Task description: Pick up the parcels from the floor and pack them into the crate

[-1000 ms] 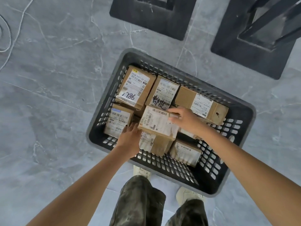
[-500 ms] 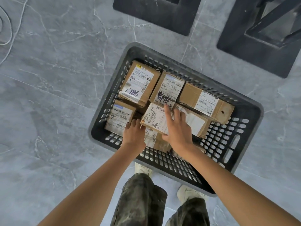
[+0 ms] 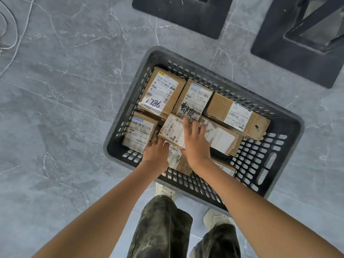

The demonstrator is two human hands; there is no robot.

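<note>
A dark grey slotted crate (image 3: 110, 144) stands on the floor and holds several brown cardboard parcels with white labels. In the back row lie a parcel marked 1786 (image 3: 163, 92), one with a black scribble (image 3: 193, 101) and a longer one (image 3: 238, 114). A parcel labelled 500 E72 071 (image 3: 172, 131) lies slightly tilted on top of the front ones. My left hand (image 3: 156, 151) curls its fingers around that parcel's near left corner. My right hand (image 3: 195, 142) rests flat on its top with fingers spread. More parcels (image 3: 139, 133) (image 3: 221, 138) lie to either side.
Two black square bases (image 3: 182, 13) (image 3: 297, 45) stand on the grey marbled floor beyond the crate. A white cable (image 3: 11, 34) loops at the top left. My legs and light shoes (image 3: 164, 190) are right against the crate's near wall.
The labelled parcel has settled lower among the others. My right hand slid from its far right corner to lie flat on its top; my left hand stayed at the near corner.
</note>
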